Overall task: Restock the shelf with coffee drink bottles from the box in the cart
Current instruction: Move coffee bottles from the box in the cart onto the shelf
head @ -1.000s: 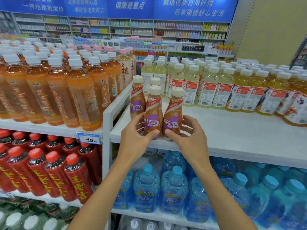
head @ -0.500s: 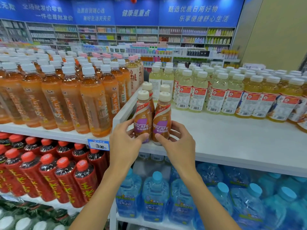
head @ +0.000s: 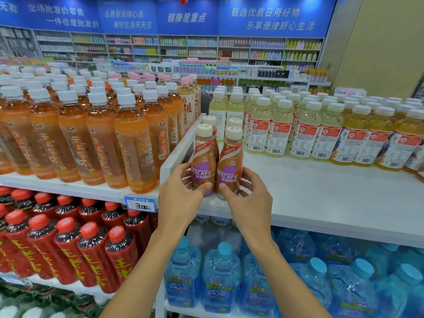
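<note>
Two sets of fingers (head: 205, 186), curled and gripping: left hand (head: 181, 193) round the left coffee bottle (head: 203, 161), right hand (head: 249, 196) round the right coffee bottle (head: 230, 165); both bottles upright, touching side by side, bases at the front left corner of the white shelf (head: 321, 198); two more coffee bottles (head: 234, 123) directly behind, only caps and shoulders showing; orange tea bottles (head: 135, 143) on the adjoining shelf to the left; pale yellow drinks (head: 280, 127) ranked at the back right; price tag (head: 140, 204) below left; red-capped bottles (head: 91, 255) and blue water jugs (head: 221, 276) on the tier beneath.
</note>
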A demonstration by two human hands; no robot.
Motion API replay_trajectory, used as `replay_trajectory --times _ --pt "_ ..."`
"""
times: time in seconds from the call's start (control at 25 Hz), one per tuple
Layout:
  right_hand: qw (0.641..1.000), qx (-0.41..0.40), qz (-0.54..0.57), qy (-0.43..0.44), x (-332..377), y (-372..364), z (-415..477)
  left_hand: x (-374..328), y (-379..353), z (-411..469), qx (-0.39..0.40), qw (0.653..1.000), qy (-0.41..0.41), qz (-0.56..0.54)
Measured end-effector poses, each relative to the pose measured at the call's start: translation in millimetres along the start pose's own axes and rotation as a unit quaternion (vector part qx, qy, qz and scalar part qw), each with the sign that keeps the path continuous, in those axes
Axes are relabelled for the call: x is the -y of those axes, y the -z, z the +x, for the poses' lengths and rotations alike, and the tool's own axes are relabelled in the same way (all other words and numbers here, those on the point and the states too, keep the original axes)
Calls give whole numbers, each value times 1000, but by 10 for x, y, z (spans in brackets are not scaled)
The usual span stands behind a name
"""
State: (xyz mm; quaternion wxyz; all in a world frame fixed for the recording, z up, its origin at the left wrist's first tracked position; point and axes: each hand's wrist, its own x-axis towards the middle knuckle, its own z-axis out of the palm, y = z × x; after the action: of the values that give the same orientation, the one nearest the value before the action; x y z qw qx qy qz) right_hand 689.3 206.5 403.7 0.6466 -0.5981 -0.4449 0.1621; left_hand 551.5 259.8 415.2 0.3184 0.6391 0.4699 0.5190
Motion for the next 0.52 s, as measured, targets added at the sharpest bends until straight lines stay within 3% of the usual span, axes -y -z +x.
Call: replay_trajectory --times 0.52 --pt "1000 6 -6 -8 -35 -44 225 69 -235 232 -1 999 -4 -32"
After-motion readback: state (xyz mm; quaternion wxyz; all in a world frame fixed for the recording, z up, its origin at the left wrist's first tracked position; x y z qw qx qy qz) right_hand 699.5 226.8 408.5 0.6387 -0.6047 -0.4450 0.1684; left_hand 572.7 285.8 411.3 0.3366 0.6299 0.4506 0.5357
